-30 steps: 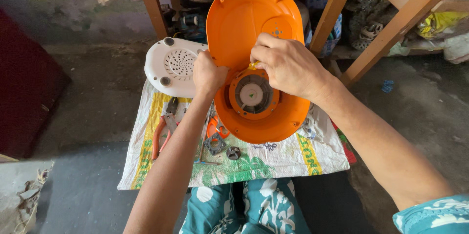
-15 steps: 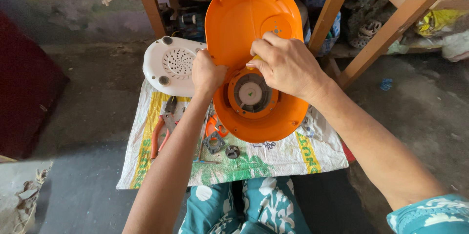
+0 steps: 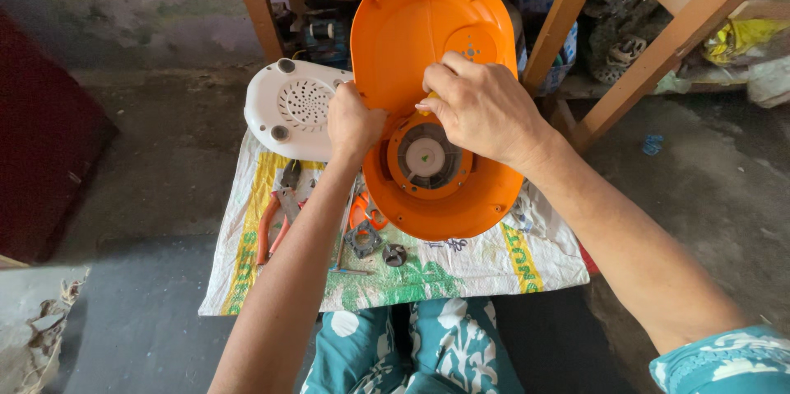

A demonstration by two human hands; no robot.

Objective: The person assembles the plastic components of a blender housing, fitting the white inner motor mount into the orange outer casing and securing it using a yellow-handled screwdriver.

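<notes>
Orange plastic housing (image 3: 428, 48) between two hands, left hand (image 3: 354, 124), right hand (image 3: 481, 106).

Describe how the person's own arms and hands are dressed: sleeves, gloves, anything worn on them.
Both hands, the left hand and the right hand, are bare, with no gloves or rings visible. The forearms are bare too. A teal short sleeve with white floral print covers the right upper arm.

Both hands hold an orange plastic housing (image 3: 428, 40), tilted up over a printed woven sack (image 3: 461, 266) spread on the floor. The left hand (image 3: 354, 122) grips its left edge; the right hand (image 3: 481, 106) rests on its middle, fingers (image 3: 436, 85) curled just above a round grey hub (image 3: 426, 158). A white vented cover (image 3: 292, 110) lies left. Orange-handled pliers (image 3: 276, 217) and small dark parts (image 3: 374, 246) lie on the sack.
</notes>
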